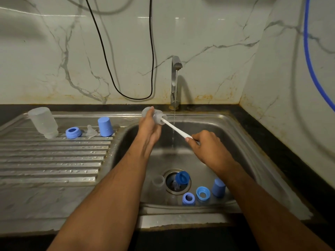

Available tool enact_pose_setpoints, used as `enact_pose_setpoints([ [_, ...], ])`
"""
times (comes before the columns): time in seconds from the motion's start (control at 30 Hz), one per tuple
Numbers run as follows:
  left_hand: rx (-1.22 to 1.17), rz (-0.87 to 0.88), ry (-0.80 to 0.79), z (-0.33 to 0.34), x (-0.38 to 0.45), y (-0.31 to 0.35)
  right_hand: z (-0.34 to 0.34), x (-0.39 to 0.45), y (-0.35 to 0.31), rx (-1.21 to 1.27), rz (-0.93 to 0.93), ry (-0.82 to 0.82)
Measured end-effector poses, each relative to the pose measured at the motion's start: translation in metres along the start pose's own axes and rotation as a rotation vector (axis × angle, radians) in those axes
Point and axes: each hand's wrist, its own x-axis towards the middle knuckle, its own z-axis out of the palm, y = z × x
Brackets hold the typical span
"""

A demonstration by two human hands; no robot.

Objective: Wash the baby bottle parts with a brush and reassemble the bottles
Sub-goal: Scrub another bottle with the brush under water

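left hand (149,131) grip wraps clear bottle (154,115) | right hand (203,142) grip pinches brush (175,128) handle | bottle probably light, wet, slippery: hold round its body

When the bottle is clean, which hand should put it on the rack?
Probably the left hand. It already holds the bottle, and the rack lies on its side. The right hand is busy gripping the brush.

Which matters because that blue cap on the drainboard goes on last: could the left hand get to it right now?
Probably not yet. The path to the blue cap looks open, with nothing between, but the left hand is gripping a bottle that the right hand is scrubbing with the brush.
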Motion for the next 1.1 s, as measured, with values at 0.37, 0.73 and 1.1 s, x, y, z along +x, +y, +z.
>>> enact_pose_setpoints([
  [0.37, 0.123, 0.070, 0.020, 0.009, -0.002, 0.000, -0.013, -0.003, 0.011, 0.001, -0.051, 0.109],
  [0.73, 0.219, 0.079, 0.065, 0.001, 0.000, -0.001, -0.016, 0.004, 0.010, 0.053, -0.024, -0.008],
  [1.1, 0.204, 0.128, 0.074, 0.000, 0.000, 0.004, -0.009, 0.004, 0.007, 0.160, -0.008, -0.077],
])
